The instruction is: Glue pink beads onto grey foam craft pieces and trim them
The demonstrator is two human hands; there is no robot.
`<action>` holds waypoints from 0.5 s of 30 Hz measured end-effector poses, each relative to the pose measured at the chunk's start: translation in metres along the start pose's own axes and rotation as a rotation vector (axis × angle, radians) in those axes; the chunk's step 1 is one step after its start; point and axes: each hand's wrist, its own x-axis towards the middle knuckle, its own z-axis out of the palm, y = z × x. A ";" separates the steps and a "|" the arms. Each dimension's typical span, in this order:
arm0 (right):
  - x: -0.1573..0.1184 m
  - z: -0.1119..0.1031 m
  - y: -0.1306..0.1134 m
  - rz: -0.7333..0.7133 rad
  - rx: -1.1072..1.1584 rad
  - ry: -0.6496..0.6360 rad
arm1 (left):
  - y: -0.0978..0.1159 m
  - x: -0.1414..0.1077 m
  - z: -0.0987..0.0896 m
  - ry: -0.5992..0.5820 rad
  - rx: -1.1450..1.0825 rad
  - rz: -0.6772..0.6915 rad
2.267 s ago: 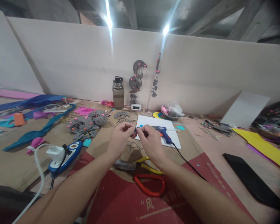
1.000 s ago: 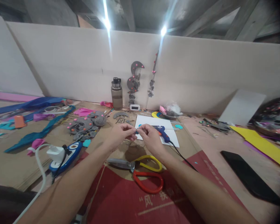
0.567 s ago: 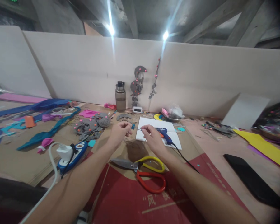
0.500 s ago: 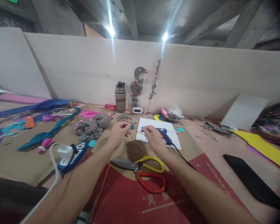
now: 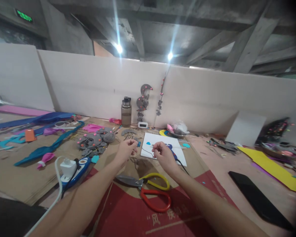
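Two bare hands work over a brown-and-red printed cardboard sheet [image 5: 128,217]; the left hand [image 5: 127,149] has thumb and forefinger pressed together, pinching a small teal-blue flat piece [image 5: 138,144] at their tips; the right hand [image 5: 162,154], fingers curled, sits near the end of a thin dark strand of cord [image 5: 148,151], though whether it pinches the cord cannot be told.

The blue piece, likely light, soft and easily bent, should handle best by its rim, with little pressure; the cord looks limp and is probably best taken near an end, since it would give if pushed.

The piece appears matt and plain, its outline partly covered by fingertips and too small to read; it is held above the sheet, just beside the left edge of an open white paper booklet [image 5: 179,159]; the cord bends in a loose curve between the hands, across the booklet's near left part; a blue plastic glue gun [image 5: 174,155] lies on the booklet behind the right hand; nearer the wearer, steel scissors with one yellow and one red handle [image 5: 138,183] rest on the cardboard.
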 end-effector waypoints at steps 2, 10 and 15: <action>-0.003 -0.004 0.009 0.015 0.050 0.008 | -0.002 -0.001 0.002 -0.007 -0.003 -0.013; -0.008 -0.019 0.007 0.208 0.543 0.041 | -0.009 -0.003 0.002 -0.043 0.071 0.065; -0.013 -0.021 -0.016 0.237 0.672 -0.034 | -0.010 0.000 0.000 -0.052 0.095 0.057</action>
